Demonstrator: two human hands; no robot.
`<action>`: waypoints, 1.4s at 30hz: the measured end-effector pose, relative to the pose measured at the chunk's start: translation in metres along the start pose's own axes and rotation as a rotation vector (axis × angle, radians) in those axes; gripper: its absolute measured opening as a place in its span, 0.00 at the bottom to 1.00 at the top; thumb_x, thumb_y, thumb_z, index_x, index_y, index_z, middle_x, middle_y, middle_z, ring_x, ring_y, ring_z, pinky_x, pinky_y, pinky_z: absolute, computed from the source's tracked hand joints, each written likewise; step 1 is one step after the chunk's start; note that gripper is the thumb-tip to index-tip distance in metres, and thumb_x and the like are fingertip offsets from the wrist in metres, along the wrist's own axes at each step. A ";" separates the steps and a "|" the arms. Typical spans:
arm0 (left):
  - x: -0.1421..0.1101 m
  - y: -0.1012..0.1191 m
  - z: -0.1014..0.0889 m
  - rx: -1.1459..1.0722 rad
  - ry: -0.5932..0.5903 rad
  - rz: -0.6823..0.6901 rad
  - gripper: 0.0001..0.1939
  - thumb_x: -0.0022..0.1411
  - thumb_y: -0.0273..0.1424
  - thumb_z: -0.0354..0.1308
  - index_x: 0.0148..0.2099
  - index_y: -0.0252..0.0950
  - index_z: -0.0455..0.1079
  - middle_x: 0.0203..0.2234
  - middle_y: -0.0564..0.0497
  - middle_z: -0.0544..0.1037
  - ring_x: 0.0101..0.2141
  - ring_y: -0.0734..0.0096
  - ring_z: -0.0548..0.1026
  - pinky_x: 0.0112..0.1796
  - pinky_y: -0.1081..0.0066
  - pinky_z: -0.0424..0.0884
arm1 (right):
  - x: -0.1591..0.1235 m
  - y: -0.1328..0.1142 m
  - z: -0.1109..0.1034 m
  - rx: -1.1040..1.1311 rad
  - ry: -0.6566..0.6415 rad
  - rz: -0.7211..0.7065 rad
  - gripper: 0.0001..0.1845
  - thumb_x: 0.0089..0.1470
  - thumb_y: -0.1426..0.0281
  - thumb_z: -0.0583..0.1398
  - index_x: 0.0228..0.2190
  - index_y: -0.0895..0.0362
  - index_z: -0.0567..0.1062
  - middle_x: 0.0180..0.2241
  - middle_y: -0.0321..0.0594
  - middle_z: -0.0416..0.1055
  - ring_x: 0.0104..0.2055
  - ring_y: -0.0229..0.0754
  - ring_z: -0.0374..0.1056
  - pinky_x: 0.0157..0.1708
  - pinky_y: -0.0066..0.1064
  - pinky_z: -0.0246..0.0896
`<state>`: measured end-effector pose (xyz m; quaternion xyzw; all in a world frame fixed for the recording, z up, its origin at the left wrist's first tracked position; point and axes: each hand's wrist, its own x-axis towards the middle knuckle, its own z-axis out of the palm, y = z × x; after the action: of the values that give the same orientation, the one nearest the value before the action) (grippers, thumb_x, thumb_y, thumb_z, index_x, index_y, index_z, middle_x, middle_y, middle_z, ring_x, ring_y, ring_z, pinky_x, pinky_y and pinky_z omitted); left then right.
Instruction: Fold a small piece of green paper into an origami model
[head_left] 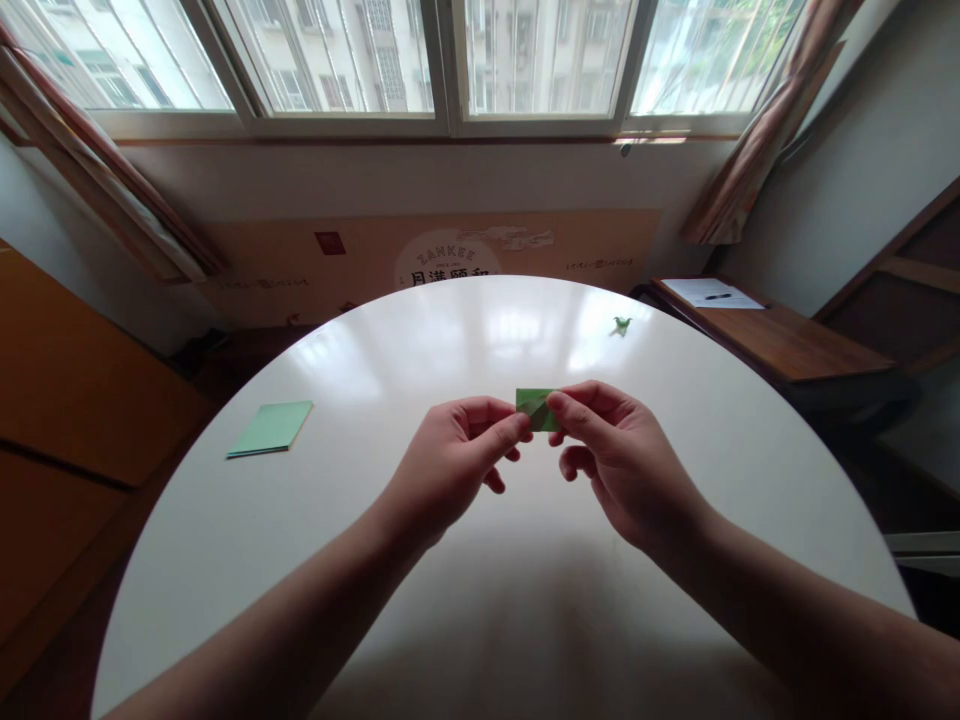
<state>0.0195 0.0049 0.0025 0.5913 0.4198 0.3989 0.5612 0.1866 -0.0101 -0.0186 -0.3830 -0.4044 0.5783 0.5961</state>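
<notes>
A small green piece of folded paper (534,406) is held up over the round white table (420,640), with crease lines across its face. My left hand (469,450) pinches its lower left corner between thumb and fingers. On the other side, my right hand (619,450) grips the right edge, its thumb lying over the front. Part of the paper is hidden behind the fingertips. Beyond my right hand, a small folded green paper figure (622,325) rests near the table's far edge.
A stack of light green square paper (271,428) lies at the table's left. Off to the right stands a wooden desk (817,335) bearing a white sheet (697,291) and a dark pen (718,296). Curtained windows (337,60) span the far wall.
</notes>
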 end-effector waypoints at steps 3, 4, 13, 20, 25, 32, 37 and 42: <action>0.001 0.002 -0.004 -0.050 0.081 0.005 0.10 0.58 0.35 0.65 0.34 0.32 0.77 0.24 0.50 0.75 0.27 0.72 0.71 0.19 0.80 0.67 | -0.002 0.002 0.002 -0.064 -0.046 0.049 0.12 0.50 0.62 0.70 0.29 0.56 0.76 0.27 0.36 0.72 0.30 0.38 0.67 0.18 0.22 0.61; 0.002 0.002 -0.006 -0.057 0.099 0.010 0.10 0.58 0.35 0.65 0.34 0.32 0.77 0.24 0.51 0.75 0.27 0.72 0.71 0.19 0.80 0.67 | -0.002 0.002 0.003 -0.095 -0.077 0.075 0.11 0.51 0.63 0.69 0.28 0.56 0.75 0.27 0.36 0.72 0.31 0.39 0.67 0.18 0.21 0.61; 0.001 0.009 -0.016 0.220 0.004 0.003 0.08 0.60 0.32 0.62 0.31 0.32 0.77 0.16 0.56 0.70 0.17 0.79 0.64 0.15 0.81 0.60 | 0.000 0.000 0.001 -0.334 -0.288 0.123 0.14 0.55 0.59 0.65 0.29 0.58 0.75 0.27 0.38 0.70 0.27 0.37 0.65 0.14 0.21 0.57; 0.004 0.002 -0.015 -0.069 0.051 -0.053 0.16 0.63 0.42 0.61 0.34 0.32 0.77 0.25 0.51 0.76 0.22 0.78 0.67 0.16 0.82 0.60 | 0.001 0.001 0.000 -0.258 -0.137 0.062 0.16 0.55 0.59 0.66 0.26 0.58 0.74 0.24 0.36 0.69 0.23 0.34 0.61 0.14 0.21 0.53; 0.003 0.001 -0.010 0.007 0.017 -0.017 0.09 0.59 0.35 0.65 0.36 0.32 0.78 0.23 0.52 0.75 0.23 0.76 0.67 0.16 0.81 0.61 | -0.002 0.005 0.002 -0.271 -0.126 0.019 0.17 0.56 0.58 0.65 0.27 0.59 0.75 0.25 0.37 0.71 0.24 0.34 0.62 0.15 0.22 0.54; 0.002 0.004 -0.012 0.095 0.030 -0.062 0.08 0.58 0.33 0.64 0.30 0.33 0.77 0.17 0.55 0.71 0.18 0.79 0.62 0.16 0.80 0.59 | 0.002 0.003 0.001 -0.352 -0.223 0.079 0.17 0.55 0.57 0.65 0.29 0.60 0.78 0.27 0.40 0.73 0.28 0.37 0.65 0.16 0.22 0.55; 0.011 -0.007 -0.017 0.097 -0.022 -0.112 0.10 0.54 0.35 0.66 0.30 0.32 0.78 0.18 0.53 0.72 0.19 0.78 0.63 0.17 0.78 0.60 | 0.014 0.011 -0.006 -0.405 -0.301 0.124 0.16 0.55 0.58 0.63 0.29 0.60 0.78 0.28 0.41 0.73 0.27 0.37 0.66 0.15 0.22 0.55; 0.023 -0.030 -0.022 0.014 0.003 -0.099 0.18 0.53 0.43 0.66 0.34 0.31 0.78 0.25 0.47 0.76 0.25 0.70 0.70 0.19 0.76 0.66 | 0.021 0.018 -0.005 -0.405 -0.222 0.133 0.19 0.52 0.55 0.64 0.28 0.60 0.77 0.25 0.39 0.71 0.25 0.37 0.65 0.14 0.23 0.55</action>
<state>0.0046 0.0341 -0.0260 0.5731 0.4522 0.3687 0.5755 0.1849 0.0115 -0.0362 -0.4545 -0.5489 0.5620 0.4199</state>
